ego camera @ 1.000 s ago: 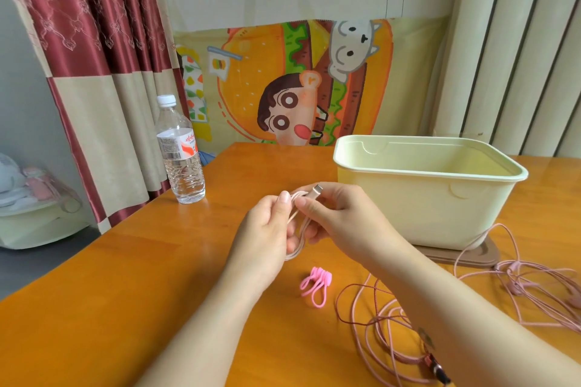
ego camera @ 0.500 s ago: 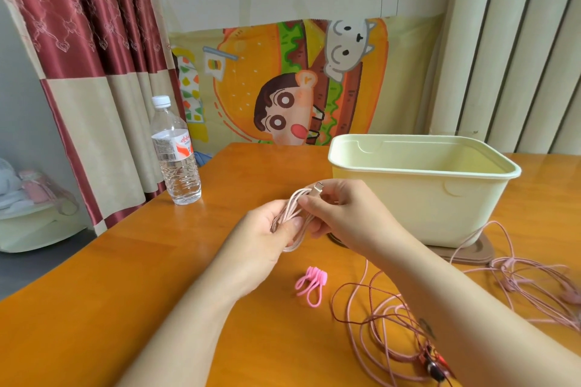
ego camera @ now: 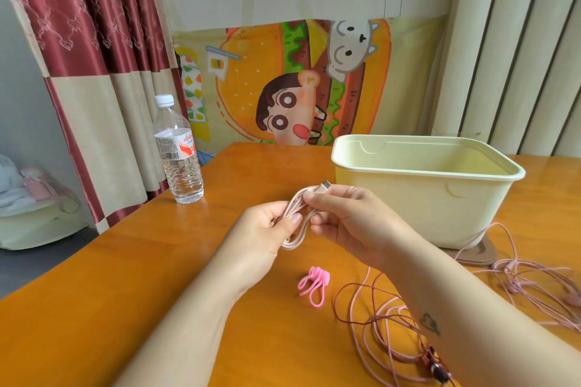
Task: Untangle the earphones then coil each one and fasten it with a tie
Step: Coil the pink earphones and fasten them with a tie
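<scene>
Since 1 s ago the L hand (ego camera: 261,239) thumb has slid lower on the pale pink coiled earphone (ego camera: 294,245), off its plug end. Nearest, at R, loose pink earphone cords (ego camera: 386,324) lie tangled on the table (ego camera: 125,276), w/ pink ties (ego camera: 314,284) just ahead. Above the table, the L hand pinches the coil's loops and the R hand (ego camera: 349,220) pinches its plug end. Beyond: cream bin (ego camera: 408,207), water bottle (ego camera: 180,160) far L.

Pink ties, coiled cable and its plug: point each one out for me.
pink ties (ego camera: 317,276), head view, bunched top end.
coiled cable (ego camera: 294,243), head view, lower loop.
plug (ego camera: 325,185), head view, metal tip.
</scene>
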Tool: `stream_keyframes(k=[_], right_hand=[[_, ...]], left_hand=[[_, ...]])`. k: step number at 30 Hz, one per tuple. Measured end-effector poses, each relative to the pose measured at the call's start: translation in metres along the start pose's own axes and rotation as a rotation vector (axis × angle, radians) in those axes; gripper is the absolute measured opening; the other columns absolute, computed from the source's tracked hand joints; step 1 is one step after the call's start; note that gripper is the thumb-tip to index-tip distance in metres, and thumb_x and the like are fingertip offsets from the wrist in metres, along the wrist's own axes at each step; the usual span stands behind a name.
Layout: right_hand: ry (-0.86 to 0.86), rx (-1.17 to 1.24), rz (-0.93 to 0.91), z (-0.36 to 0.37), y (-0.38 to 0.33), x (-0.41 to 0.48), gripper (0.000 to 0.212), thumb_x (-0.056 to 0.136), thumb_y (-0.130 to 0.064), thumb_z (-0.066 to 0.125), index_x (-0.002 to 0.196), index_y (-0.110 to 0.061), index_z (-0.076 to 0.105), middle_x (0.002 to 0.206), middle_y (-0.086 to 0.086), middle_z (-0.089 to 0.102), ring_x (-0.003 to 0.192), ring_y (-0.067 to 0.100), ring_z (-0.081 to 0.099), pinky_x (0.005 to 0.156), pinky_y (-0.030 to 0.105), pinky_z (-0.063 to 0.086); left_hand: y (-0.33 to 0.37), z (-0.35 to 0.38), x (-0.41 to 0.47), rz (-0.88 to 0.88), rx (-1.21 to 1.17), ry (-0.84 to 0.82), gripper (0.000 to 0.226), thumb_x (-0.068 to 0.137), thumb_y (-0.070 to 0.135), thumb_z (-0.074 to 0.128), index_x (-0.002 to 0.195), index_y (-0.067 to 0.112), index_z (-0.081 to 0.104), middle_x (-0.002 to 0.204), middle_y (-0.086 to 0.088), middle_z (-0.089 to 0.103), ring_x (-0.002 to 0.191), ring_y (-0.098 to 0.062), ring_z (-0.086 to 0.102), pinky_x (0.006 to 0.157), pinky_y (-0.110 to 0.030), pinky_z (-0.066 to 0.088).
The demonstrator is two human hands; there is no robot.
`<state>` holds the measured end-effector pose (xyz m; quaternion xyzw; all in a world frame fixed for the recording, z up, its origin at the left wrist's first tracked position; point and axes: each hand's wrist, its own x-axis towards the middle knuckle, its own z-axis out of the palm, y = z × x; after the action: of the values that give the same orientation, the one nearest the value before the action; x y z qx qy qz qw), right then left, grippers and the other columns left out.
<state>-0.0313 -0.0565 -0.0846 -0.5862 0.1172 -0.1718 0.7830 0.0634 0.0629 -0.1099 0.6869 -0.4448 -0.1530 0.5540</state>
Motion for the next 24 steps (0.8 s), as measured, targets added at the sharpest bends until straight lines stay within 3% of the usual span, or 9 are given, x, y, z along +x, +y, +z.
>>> stream_keyframes(k=[4, 10, 13, 16, 20, 24], right_hand=[[0.012, -0.024, -0.030, -0.003, -0.001, 0.000, 0.009, 0.090, -0.005, 0.058, 0.085, 0.002, 0.061, 0.059, 0.010, 0.053, 0.047, 0.009, 0.056, 0.050, 0.015, 0.051], [0.030, -0.041, -0.035, -0.004, -0.002, 0.001, 0.010, 0.090, -0.006, 0.058, 0.083, 0.000, 0.063, 0.058, 0.008, 0.056, 0.048, 0.008, 0.057, 0.051, 0.016, 0.052], [0.049, -0.130, -0.074, -0.005, 0.000, 0.002, 0.012, 0.090, -0.006, 0.059, 0.079, -0.002, 0.064, 0.061, 0.009, 0.059, 0.054, 0.010, 0.058, 0.052, 0.016, 0.052], [0.071, -0.312, -0.147, -0.006, 0.001, 0.004, 0.013, 0.089, -0.007, 0.061, 0.084, 0.003, 0.067, 0.070, 0.016, 0.061, 0.061, 0.017, 0.059, 0.060, 0.024, 0.057], [0.095, -0.517, -0.211, -0.005, 0.002, 0.005, 0.012, 0.088, -0.010, 0.064, 0.081, -0.003, 0.070, 0.063, 0.006, 0.065, 0.058, 0.013, 0.061, 0.065, 0.027, 0.058], [-0.007, -0.620, -0.111, -0.015, -0.006, 0.000, 0.009, 0.086, -0.017, 0.067, 0.087, -0.010, 0.072, 0.078, 0.010, 0.072, 0.070, 0.016, 0.068, 0.068, 0.024, 0.058]], left_hand=[[0.001, 0.004, -0.001, 0.072, 0.200, 0.027, 0.023, 0.098, 0.021, 0.047, 0.086, 0.030, 0.064, 0.070, 0.014, 0.063, 0.067, -0.004, 0.055, 0.069, -0.034, 0.047], [0.004, 0.007, -0.005, 0.075, 0.183, -0.025, 0.027, 0.097, 0.039, 0.039, 0.085, 0.024, 0.059, 0.070, 0.011, 0.059, 0.070, -0.013, 0.055, 0.076, -0.050, 0.047], [0.003, 0.007, -0.006, 0.064, 0.261, -0.071, 0.032, 0.097, 0.043, 0.037, 0.099, 0.020, 0.060, 0.088, 0.004, 0.067, 0.085, -0.017, 0.062, 0.082, -0.047, 0.049], [0.001, 0.006, -0.005, 0.077, 0.398, -0.099, 0.027, 0.098, 0.041, 0.039, 0.104, 0.022, 0.057, 0.101, 0.004, 0.064, 0.093, -0.008, 0.060, 0.082, -0.035, 0.051], [-0.001, 0.007, -0.005, 0.075, 0.520, -0.104, 0.018, 0.099, 0.037, 0.039, 0.104, 0.031, 0.055, 0.104, 0.011, 0.058, 0.095, -0.004, 0.057, 0.080, -0.029, 0.049], [-0.006, 0.002, -0.004, 0.000, 0.567, -0.072, 0.022, 0.100, 0.032, 0.038, 0.082, 0.027, 0.049, 0.085, 0.006, 0.057, 0.078, -0.008, 0.057, 0.067, -0.025, 0.044]])
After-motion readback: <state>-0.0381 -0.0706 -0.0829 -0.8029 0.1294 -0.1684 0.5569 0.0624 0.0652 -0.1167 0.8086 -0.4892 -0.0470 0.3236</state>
